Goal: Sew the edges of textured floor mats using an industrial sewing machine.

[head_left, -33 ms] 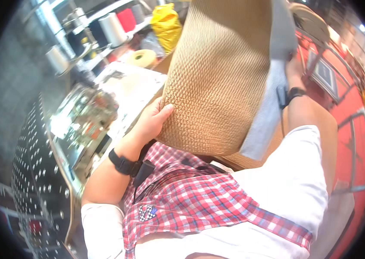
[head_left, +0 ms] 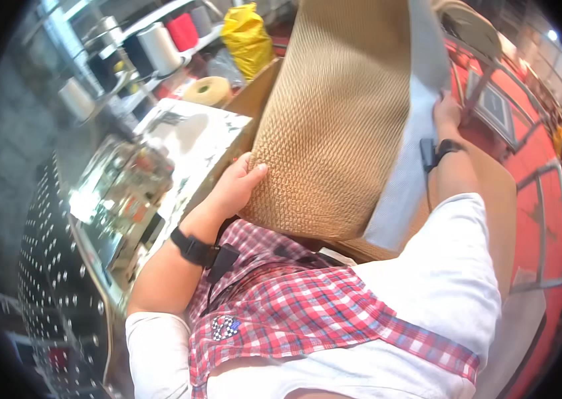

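A large sheet of tan textured fabric (head_left: 334, 126) is spread upright in front of me, rising out of the top of the view. Down its right side runs a pale blue band (head_left: 401, 159), perhaps its reverse side turned over. My left hand (head_left: 238, 185) pinches the fabric's lower left edge, thumb on top and fingers behind it. On the far right, my right hand (head_left: 448, 112) is closed at the outer edge of the pale blue band, its fingers partly hidden. The fabric's lower end hangs just over my checked apron (head_left: 307, 306).
To the left stands a sewing machine (head_left: 125, 176) on a white tabletop (head_left: 221, 130). Thread cones (head_left: 160, 50), a tape roll (head_left: 206, 90) and a yellow bag (head_left: 248, 41) are behind it. A black perforated panel (head_left: 61, 279) is at far left; metal frames (head_left: 547, 289) stand right.
My right hand shows more plainly at the band's edge, and the view has shifted slightly. Both hands stay on the fabric.
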`<action>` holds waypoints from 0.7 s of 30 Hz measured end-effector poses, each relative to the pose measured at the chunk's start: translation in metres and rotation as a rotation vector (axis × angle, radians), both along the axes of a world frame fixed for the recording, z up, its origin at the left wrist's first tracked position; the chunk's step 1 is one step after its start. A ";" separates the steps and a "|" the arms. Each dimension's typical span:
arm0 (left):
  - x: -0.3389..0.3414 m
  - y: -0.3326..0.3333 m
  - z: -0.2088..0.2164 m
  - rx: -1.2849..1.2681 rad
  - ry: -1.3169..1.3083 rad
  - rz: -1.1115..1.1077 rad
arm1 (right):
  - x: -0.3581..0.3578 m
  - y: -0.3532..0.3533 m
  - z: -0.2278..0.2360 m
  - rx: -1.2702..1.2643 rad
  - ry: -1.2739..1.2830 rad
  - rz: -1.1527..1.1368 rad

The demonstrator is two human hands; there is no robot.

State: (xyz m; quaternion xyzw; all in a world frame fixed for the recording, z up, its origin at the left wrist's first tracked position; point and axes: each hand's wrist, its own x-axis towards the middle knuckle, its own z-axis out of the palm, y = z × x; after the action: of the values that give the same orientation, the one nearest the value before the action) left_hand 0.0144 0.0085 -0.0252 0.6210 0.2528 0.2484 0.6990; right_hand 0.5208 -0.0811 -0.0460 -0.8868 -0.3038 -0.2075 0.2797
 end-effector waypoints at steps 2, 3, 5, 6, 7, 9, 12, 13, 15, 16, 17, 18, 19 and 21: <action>0.029 0.064 -0.042 0.132 0.219 -0.074 | 0.032 -0.005 -0.078 0.012 -0.140 0.065; 0.044 0.076 -0.086 0.141 0.326 -0.069 | 0.040 -0.013 -0.122 0.009 0.131 0.071; 0.084 0.071 -0.140 0.146 0.547 -0.077 | 0.054 -0.057 -0.202 -0.305 0.552 -0.033; 0.093 0.069 -0.153 0.152 0.672 -0.085 | 0.047 -0.082 -0.248 -0.465 0.586 0.003; 0.096 0.074 -0.192 0.165 0.589 -0.144 | 0.046 -0.113 -0.298 -0.412 0.611 0.016; 0.086 0.082 -0.229 0.162 0.531 -0.139 | 0.000 -0.096 -0.297 -0.304 0.696 -0.095; 0.099 0.084 -0.217 0.381 0.734 -0.133 | 0.006 -0.099 -0.299 -0.219 0.503 -0.111; 0.102 0.087 -0.215 0.391 0.743 -0.128 | 0.016 -0.093 -0.304 -0.211 0.436 -0.092; 0.109 0.091 -0.216 0.393 0.753 -0.116 | 0.033 -0.075 -0.297 -0.206 0.443 -0.087; 0.115 0.094 -0.218 0.450 0.734 -0.098 | 0.041 -0.067 -0.293 -0.195 0.449 -0.086; 0.117 0.095 -0.222 0.504 0.721 -0.076 | 0.043 -0.058 -0.286 -0.200 0.402 -0.080; 0.118 0.099 -0.228 0.497 0.723 -0.066 | 0.045 -0.052 -0.279 -0.204 0.400 -0.069; 0.118 0.102 -0.234 0.473 0.677 -0.074 | 0.045 -0.047 -0.272 -0.220 0.376 -0.106; 0.121 0.097 -0.216 0.363 0.784 -0.076 | 0.049 -0.049 -0.270 -0.329 0.461 -0.213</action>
State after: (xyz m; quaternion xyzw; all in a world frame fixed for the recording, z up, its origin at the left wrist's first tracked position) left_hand 0.1353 0.1059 -0.2414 0.7900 0.4284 0.0084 0.4385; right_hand 0.5697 -0.1299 -0.3158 -0.9707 -0.1673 0.0232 0.1708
